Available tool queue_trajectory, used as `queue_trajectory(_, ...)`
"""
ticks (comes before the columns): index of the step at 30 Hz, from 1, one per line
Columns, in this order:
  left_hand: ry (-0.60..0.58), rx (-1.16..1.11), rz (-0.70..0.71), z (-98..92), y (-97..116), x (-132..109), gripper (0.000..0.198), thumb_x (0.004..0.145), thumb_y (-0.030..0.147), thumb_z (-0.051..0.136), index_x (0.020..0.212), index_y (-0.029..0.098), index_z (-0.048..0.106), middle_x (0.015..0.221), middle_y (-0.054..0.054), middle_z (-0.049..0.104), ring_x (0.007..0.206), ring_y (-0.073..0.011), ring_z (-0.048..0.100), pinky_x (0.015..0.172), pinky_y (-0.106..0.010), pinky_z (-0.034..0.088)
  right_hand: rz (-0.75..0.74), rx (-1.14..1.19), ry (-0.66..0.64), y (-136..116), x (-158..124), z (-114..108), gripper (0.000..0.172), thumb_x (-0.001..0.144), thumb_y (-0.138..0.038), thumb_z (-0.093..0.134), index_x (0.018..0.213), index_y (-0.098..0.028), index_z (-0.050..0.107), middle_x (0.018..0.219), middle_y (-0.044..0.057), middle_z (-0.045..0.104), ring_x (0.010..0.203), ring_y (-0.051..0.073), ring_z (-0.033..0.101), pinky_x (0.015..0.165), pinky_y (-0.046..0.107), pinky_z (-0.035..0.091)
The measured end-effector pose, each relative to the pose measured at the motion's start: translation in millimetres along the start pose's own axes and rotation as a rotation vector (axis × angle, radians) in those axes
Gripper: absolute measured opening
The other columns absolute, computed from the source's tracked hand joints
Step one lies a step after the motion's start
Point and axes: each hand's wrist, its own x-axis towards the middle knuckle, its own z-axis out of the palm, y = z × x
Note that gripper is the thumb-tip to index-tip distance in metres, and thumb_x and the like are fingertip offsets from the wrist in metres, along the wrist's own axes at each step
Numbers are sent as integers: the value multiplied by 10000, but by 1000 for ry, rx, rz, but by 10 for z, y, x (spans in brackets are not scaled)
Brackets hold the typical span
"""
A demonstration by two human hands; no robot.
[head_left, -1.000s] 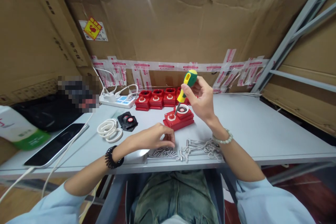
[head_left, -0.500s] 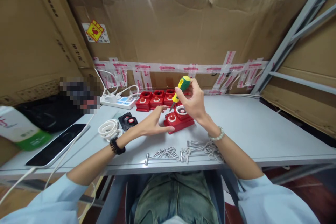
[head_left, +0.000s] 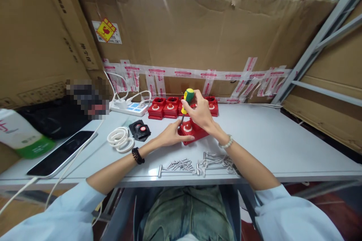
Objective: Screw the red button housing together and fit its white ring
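Observation:
My right hand [head_left: 199, 115] grips a screwdriver [head_left: 186, 100] with a green and yellow handle, held upright with its tip down on a red box [head_left: 194, 131] in the middle of the grey table [head_left: 283, 139]. My left hand [head_left: 171, 135] presses against the left side of that red box, fingers around its edge. A pile of screws [head_left: 179, 165] lies near the front edge, just below my hands.
A row of red boxes [head_left: 165, 107] stands at the back by a white power strip [head_left: 128, 108]. White rings [head_left: 121, 139] and a black part [head_left: 139, 130] lie to the left, with a phone [head_left: 60, 153] on a cable. Metal hooks [head_left: 216, 159] lie front right. Cardboard walls surround the table.
My left hand left the screw pile and moved up to the red box. My right hand lowered the screwdriver until its tip met the box.

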Motion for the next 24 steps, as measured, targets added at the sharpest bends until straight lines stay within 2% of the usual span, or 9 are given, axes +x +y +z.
queue_trajectory(7,31,-12,26,-2,3,0,537,653,612,750,836,159,526,747,-19,608,608,-148,494,561,-277,365,9,-15,-19,-36,-14,5,225,855,-361,581,970,-197,478,859,52,699,713,161,655,675,311,513)
queue_trajectory(13,7,0,-7,-5,18,-9,534,669,616,732,848,165,509,771,-30,628,632,-165,526,568,-290,394,3,-61,-6,-12,-4,38,229,864,-372,582,959,-204,459,845,45,687,698,164,640,649,307,490)
queue_trajectory(21,-15,37,-29,-9,11,-11,556,679,635,716,892,159,523,778,-46,637,629,-178,528,564,-302,391,-21,-430,-20,-96,101,157,364,855,-301,626,1156,-173,466,789,72,653,665,218,610,643,347,438)
queue_trajectory(24,-34,17,-40,-18,12,-10,565,686,613,721,947,146,540,800,-59,659,643,-191,556,578,-310,412,-24,-456,-74,-173,154,162,368,853,-274,631,1174,-153,497,785,85,658,680,223,611,673,360,447)
